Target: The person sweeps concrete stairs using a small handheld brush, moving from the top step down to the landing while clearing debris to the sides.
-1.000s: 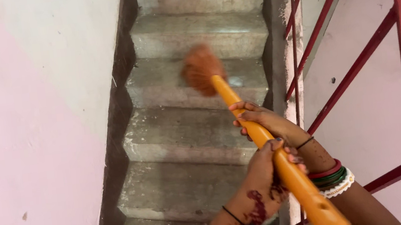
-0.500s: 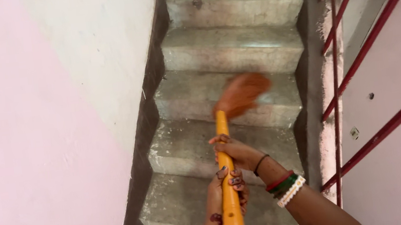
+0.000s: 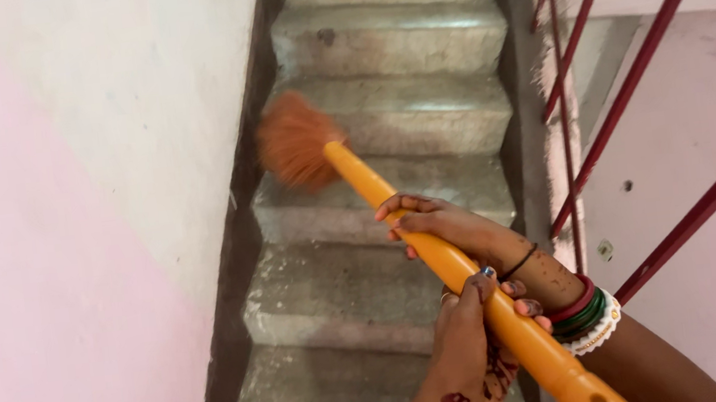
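Nearest the camera, the left hand [image 3: 468, 341] is wrapped around the lower part of the orange broom handle [image 3: 436, 255], and just beyond it the right hand [image 3: 446, 222], bangles [image 3: 589, 317] at its wrist, grasps the same handle higher up. The handle slants up and left to the blurred orange brush head [image 3: 295, 141], over the left end of a concrete step [image 3: 420, 113] beside the pink wall [image 3: 63, 216]. Red railing bars [image 3: 625, 99] run along the right, with more steps rising beyond.

broom head [image 3: 293, 141] blurred; handle end [image 3: 601, 400] cut off below.
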